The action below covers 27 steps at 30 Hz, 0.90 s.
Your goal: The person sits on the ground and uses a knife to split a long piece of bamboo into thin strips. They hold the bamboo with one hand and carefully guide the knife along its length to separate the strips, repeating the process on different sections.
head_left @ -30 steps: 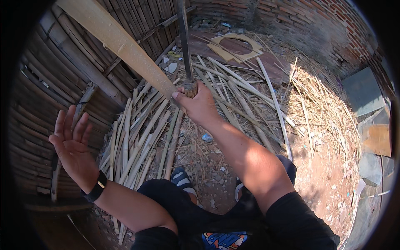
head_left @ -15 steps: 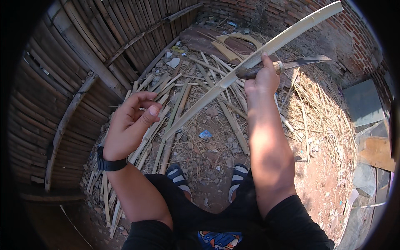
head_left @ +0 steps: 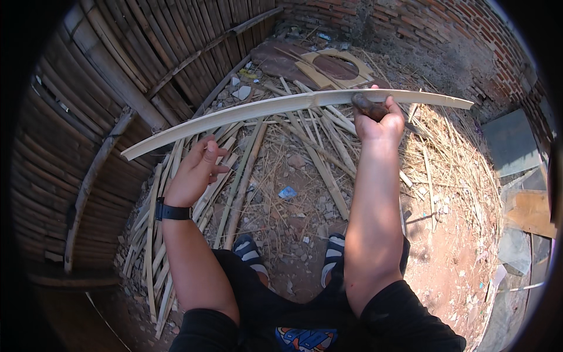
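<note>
A long pale split bamboo strip (head_left: 252, 108) stretches across in front of me, nearly level, its left end lower. My right hand (head_left: 382, 125) is closed around it right of its middle. The same hand also holds a knife by its dark, rounded wooden handle (head_left: 368, 106); most of the blade is hidden behind the hand. My left hand (head_left: 192, 176), with a black watch on its wrist, is just below the strip's left part. Its fingers are loosely bent and apart, and they grip nothing that I can see.
Bamboo strips (head_left: 240, 182) lie heaped on the ground ahead and to the left. A slatted bamboo wall (head_left: 70, 158) is at the left, a brick wall (head_left: 410, 35) at the back. Boards and panels (head_left: 513, 144) lean at the right. Straw and shavings (head_left: 451, 146) cover sunlit ground.
My right hand has turned the bamboo strip from a steep slant to nearly level, its left end swinging up and left. The knife blade has turned from view. My left hand has shifted slightly right.
</note>
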Available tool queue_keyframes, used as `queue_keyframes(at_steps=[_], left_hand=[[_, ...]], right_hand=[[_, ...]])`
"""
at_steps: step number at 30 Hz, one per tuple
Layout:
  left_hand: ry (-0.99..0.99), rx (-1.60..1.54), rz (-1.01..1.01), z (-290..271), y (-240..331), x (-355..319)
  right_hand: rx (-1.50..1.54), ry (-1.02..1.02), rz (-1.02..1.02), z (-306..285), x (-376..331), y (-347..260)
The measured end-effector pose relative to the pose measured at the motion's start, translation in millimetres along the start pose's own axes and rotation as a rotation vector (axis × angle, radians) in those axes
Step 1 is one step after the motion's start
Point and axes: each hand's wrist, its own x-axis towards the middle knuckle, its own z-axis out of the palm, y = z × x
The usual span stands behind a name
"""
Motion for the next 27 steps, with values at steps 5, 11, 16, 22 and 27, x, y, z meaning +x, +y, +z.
queue_keyframes(at_steps=[5, 11, 16, 22, 27], left_hand=[[0.228, -0.659, 0.292, 0.9, -20.0, 30.7], [0.532, -1.06, 0.547, -2.6, -0.6, 22.8], [0.226, -1.324, 0.939, -67.8, -28.1, 13.8], [0.328, -1.17, 1.051, -102.7, -12.7, -34.8], [0.539, -0.766, 0.908, -99.5, 15.8, -62.9]], right_hand=[[-0.008, -0.07, 0.082, -8.7, -1.4, 6.4], [-0.107, -0.068, 0.118, -22.2, -24.1, 39.0], [-0.11, -0.09, 0.22, -63.3, -21.1, 81.0], [-0.573, 0.308, 0.443, -182.3, -1.0, 108.6], [-0.733, 0.534, 0.559, -248.6, -27.7, 99.6]])
